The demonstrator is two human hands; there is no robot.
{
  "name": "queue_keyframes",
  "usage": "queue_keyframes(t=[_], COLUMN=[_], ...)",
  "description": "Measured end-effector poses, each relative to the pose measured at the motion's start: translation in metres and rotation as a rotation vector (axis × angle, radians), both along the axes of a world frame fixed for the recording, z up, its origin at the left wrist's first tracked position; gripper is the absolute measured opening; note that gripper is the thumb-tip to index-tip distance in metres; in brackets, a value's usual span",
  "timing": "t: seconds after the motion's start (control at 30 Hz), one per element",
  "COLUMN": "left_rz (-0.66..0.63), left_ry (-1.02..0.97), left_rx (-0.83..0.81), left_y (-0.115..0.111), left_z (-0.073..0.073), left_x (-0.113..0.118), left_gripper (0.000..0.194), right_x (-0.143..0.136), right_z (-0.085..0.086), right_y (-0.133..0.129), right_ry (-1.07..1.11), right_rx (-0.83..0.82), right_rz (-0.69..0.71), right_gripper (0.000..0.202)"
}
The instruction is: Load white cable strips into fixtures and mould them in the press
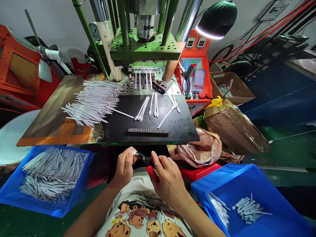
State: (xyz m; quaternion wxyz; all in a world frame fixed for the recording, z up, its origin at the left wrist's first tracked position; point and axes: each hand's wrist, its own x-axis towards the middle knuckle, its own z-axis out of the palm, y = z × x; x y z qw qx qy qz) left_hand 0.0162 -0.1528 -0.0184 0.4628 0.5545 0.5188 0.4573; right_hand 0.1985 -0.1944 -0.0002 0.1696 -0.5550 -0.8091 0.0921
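Note:
My right hand (169, 174) is closed around the red handles of a pair of cutting pliers (144, 158), whose dark jaws point left. My left hand (125, 165) pinches a small white piece (134, 152) at the tip of the jaws. Most of that piece is hidden by my fingers, but it looks like one of the white strips. Both hands are above my lap, in front of the black plate (177, 128). On the plate lie several loose white strips (142, 108) and a flat metal bar (148, 131) with notches.
A large pile of white strips (93, 102) covers part of the wooden board (49, 115). Blue bins with white strips stand at left (74, 205) and right (237, 171). Behind are a green press (145, 49) with strips in its mould (140, 77), and a lamp (217, 19).

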Motion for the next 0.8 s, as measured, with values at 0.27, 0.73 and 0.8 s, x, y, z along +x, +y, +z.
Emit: queue_keyframes(t=[0.27,0.73,0.8], left_rz=[0.028,0.113,0.112], left_ry=[0.068,-0.149,-0.197], left_rx=[0.053,-0.195,-0.241], left_y=[-0.003,0.005,0.008], left_z=[0.000,-0.001,0.000], left_x=[0.005,0.012,0.015], left_gripper=[0.049,0.057,0.059], right_x=[0.002,0.009,0.011], right_z=[0.003,-0.002,-0.003], right_y=[-0.002,0.009,0.010], right_ry=[-0.069,-0.034,-0.019], right_rx=[0.012,0.029,0.034], right_rz=[0.006,-0.001,0.004], right_gripper=[0.054,0.052,0.053])
